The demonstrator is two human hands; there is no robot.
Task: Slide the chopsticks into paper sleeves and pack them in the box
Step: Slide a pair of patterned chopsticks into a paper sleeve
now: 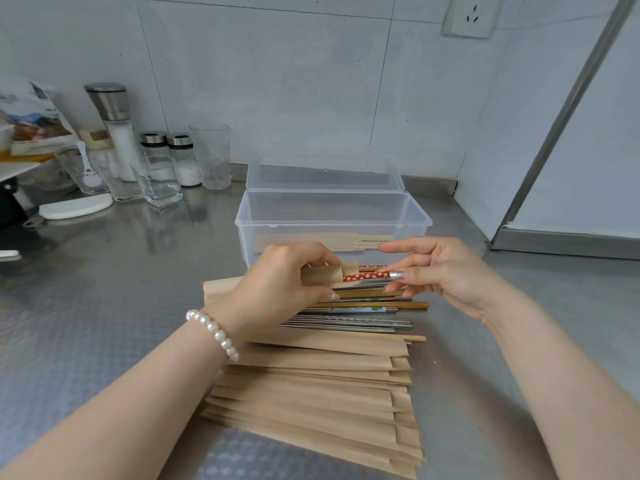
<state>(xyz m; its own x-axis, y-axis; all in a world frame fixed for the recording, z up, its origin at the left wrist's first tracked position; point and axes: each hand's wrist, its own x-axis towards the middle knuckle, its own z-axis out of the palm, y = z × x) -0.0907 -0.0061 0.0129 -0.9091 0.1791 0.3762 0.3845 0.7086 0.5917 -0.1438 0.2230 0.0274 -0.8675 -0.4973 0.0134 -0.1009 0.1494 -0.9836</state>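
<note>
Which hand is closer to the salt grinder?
Left. The left hand, holding a paper sleeve, is on the grinder's side of the counter; the right hand, pinching the red chopsticks, is farther over to the right.

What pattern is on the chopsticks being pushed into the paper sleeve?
Red with small white flowers, seen on the chopsticks in the head view.
</note>
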